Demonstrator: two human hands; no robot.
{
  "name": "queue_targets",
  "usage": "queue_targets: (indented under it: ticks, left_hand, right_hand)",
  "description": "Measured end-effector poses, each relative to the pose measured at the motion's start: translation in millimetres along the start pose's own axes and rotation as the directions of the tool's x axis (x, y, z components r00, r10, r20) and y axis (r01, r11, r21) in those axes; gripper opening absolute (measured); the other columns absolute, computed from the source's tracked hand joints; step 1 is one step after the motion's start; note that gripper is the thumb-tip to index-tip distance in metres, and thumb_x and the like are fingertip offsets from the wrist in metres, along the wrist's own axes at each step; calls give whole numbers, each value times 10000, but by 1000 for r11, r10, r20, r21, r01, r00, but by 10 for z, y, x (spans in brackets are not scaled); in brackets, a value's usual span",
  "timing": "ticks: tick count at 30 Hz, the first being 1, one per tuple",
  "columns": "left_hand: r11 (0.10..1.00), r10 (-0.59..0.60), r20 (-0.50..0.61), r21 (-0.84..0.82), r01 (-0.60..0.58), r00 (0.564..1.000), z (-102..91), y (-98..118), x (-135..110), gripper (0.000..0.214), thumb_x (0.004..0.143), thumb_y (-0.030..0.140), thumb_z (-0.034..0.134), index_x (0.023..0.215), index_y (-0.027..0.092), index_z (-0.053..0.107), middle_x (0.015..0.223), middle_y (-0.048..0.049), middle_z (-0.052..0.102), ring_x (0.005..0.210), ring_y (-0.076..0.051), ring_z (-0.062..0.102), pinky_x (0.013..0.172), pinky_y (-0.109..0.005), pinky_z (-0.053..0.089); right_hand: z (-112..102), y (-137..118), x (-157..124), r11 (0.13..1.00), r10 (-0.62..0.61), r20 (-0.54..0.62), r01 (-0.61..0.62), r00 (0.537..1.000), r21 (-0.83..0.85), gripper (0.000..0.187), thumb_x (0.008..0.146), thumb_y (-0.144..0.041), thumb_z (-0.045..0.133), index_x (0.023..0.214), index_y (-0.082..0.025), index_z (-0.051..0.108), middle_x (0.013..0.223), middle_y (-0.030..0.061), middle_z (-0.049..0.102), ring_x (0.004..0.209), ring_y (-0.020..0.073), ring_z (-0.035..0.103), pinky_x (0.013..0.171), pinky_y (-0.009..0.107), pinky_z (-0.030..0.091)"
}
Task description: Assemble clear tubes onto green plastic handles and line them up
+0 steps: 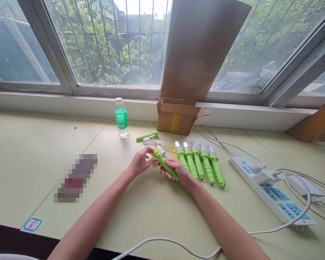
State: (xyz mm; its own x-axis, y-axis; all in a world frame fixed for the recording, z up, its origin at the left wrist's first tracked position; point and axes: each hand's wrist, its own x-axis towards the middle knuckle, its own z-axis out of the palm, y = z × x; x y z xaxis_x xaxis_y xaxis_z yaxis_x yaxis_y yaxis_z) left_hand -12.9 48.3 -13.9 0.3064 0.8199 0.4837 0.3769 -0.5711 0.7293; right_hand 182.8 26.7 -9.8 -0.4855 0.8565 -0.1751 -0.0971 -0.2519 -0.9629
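My right hand is wrapped round a green plastic stick that lies slantwise over the table. My left hand pinches the stick's upper tip, where a small yellow part shows. A clear cap lies just beyond that tip. To the right, several finished green sticks with clear caps lie side by side. A small yellow ring lies by them. Farther back lie another green stick and two loose clear caps.
A water bottle with a green label stands at the back. An open cardboard box sits under the window. A white power strip with cables lies at the right. A white cable runs along the near edge.
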Motion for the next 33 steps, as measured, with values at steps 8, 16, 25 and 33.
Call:
queue_targets:
  ticks: [8, 16, 25, 33]
  left_hand:
    - [1000, 14, -18, -19, -14, 1000, 7, 11, 8, 222, 772, 349, 644, 893, 196, 537, 907, -25, 632, 833, -162, 628, 697, -353, 583]
    - [999, 24, -31, -22, -25, 999, 19, 37, 0, 252, 765, 341, 657, 939, 202, 539, 926, -29, 639, 863, -164, 633, 695, -332, 584]
    - [999, 28, -51, -21, -30, 998, 47, 49, -13, 195, 796, 268, 621, 948, 206, 516, 925, -24, 630, 878, -155, 622, 694, -316, 581]
    - [999, 29, -78, 36, -26, 997, 6, 34, -9, 213, 789, 362, 629, 892, 198, 540, 909, -30, 643, 856, -164, 629, 698, -333, 578]
  right_hand:
    - [-9, -19, -16, 999, 26, 3, -26, 1000, 36, 332, 799, -430, 545, 875, -123, 645, 709, 84, 679, 345, 66, 418, 323, 211, 257]
    - [5, -50, -39, 999, 29, 4, -29, 1000, 19, 366, 805, -465, 515, 921, -134, 622, 709, 78, 678, 335, 61, 381, 321, 220, 223]
    - [65, -58, -69, 999, -7, -66, 4, 998, -39, 391, 715, -442, 670, 964, -182, 517, 734, 31, 681, 376, 62, 454, 319, 173, 276]
    - [79, -18, -52, 990, -99, -19, 97, 995, -104, 383, 781, -503, 599, 901, -141, 636, 847, 88, 659, 578, 119, 575, 460, 230, 448]
